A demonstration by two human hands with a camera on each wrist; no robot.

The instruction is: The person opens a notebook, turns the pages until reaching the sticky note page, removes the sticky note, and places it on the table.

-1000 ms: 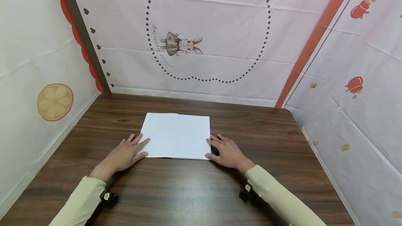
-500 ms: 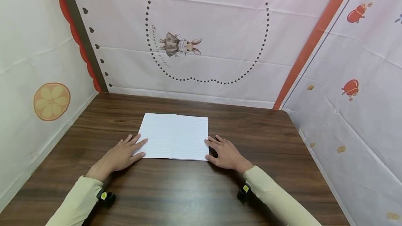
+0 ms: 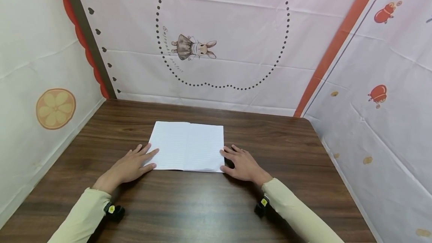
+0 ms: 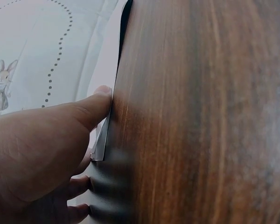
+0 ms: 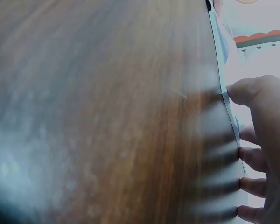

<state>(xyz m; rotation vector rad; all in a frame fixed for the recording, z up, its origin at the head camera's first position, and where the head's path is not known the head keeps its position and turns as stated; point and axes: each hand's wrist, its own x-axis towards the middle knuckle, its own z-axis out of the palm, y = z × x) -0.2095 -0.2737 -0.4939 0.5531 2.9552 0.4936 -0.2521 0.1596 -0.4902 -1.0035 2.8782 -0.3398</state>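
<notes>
An open notebook [image 3: 170, 141] with lined white pages lies on the brown wooden table [image 3: 189, 205]. My left hand [image 3: 129, 166] rests at its left edge, fingers spread, with thumb and index finger on the page. At the right edge my right hand [image 3: 244, 165] touches the page with its thumb and fingertips, the fingers spread too. In the left wrist view the left thumb [image 4: 100, 100] lies on the notebook's near edge. The right wrist view has the right thumb [image 5: 242, 91] against the paper's edge, which lifts slightly there.
A printed cloth [image 3: 236, 48] with a rabbit figure hangs behind the table, and further cloths stand at the left and right sides. Both wrists carry a small black device, the left one [image 3: 115, 213] and the right one [image 3: 261, 207].
The near edge of the right-hand page has lifted slightly beside my right thumb. Both hands keep their places on the notebook, and the head view has shifted a little.
</notes>
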